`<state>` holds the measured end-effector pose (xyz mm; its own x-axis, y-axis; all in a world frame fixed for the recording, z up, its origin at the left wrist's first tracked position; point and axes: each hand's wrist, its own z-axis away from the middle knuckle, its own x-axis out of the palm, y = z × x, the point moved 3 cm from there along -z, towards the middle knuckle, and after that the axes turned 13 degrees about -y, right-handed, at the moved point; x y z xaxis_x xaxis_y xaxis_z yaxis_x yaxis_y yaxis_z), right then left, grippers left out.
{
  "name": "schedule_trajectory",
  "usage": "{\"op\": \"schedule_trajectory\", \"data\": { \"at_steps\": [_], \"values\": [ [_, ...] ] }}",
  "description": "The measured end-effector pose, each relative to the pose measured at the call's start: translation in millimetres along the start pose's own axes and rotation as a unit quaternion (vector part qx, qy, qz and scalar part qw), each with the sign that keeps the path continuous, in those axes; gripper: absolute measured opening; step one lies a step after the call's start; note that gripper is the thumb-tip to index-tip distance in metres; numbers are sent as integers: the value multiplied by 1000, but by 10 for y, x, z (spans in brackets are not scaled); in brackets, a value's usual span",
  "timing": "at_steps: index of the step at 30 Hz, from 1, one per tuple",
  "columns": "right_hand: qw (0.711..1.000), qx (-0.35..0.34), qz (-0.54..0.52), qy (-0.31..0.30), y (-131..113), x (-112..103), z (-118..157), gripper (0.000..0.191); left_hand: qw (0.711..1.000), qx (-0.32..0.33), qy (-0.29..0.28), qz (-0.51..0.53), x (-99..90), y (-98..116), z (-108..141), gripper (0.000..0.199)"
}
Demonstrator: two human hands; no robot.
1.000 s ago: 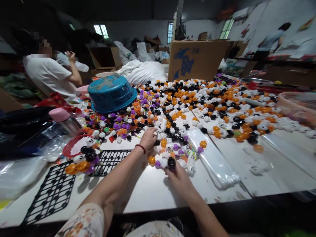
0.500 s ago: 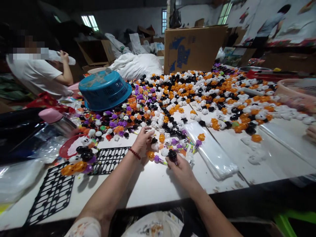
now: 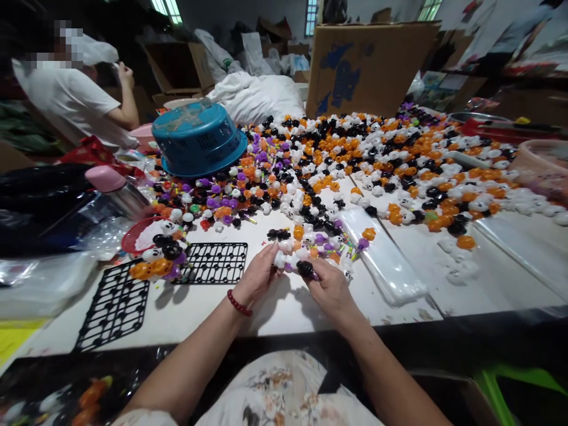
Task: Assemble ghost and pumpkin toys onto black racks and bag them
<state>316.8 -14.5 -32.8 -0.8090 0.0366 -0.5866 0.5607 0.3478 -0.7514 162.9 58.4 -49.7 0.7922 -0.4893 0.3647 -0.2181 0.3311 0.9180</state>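
Pinching a white piece, the left hand sits near the right hand, curled round a black piece; one cluster looks assembled, massive pile lies loose.

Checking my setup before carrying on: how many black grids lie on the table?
2. One grid lies at the near left of the table; the other grid lies between it and the left hand. More could be hidden under the toys.
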Motion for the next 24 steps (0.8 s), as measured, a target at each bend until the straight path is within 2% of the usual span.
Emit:
{"op": "schedule_trajectory", "data": {
  "at_steps": [7,11,14,19,24],
  "values": [
    [996,-12,83,-12,-70,-71,92,47,993,7,-2,-118,69,-17,67,46],
    [991,3,124,-38,-68,-66,138,48,993,1,5,-120,122,-77,62,48],
    [994,14,92,-63,-43,-39,147,46,992,1,32,-123,142,-125,60,48],
    [996,47,-17,-67,-26,12,144,33,968,40,79,-236,194,-151,111,47],
    [994,49,-23,-92,-112,114,167,23,952,18,76,-296,253,-274,180,48]
  ]
}}
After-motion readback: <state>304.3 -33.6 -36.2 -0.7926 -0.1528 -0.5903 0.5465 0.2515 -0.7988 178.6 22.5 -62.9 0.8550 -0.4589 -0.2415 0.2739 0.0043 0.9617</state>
